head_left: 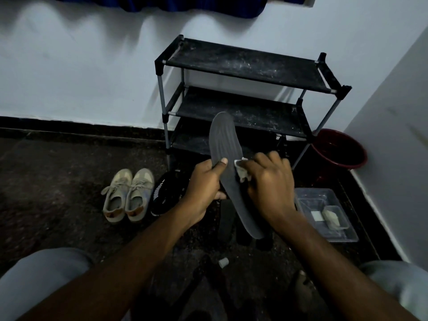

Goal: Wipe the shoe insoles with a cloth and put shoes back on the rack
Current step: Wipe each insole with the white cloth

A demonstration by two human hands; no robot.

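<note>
My left hand grips a long dark grey insole by its left edge, thumb on top, holding it up in front of the rack. My right hand holds a small pale cloth pressed against the insole's right side near the middle. The black three-shelf shoe rack stands against the wall with dusty bare shelves. A pair of beige sneakers sits on the floor to the left. A black shoe with white lettering lies beside them, partly behind my left hand.
A dark red bucket stands in the corner right of the rack. A clear plastic tray with small pale blocks lies on the floor at right. Dark shoes or insoles lie under my hands. A small pale cap lies near my knees.
</note>
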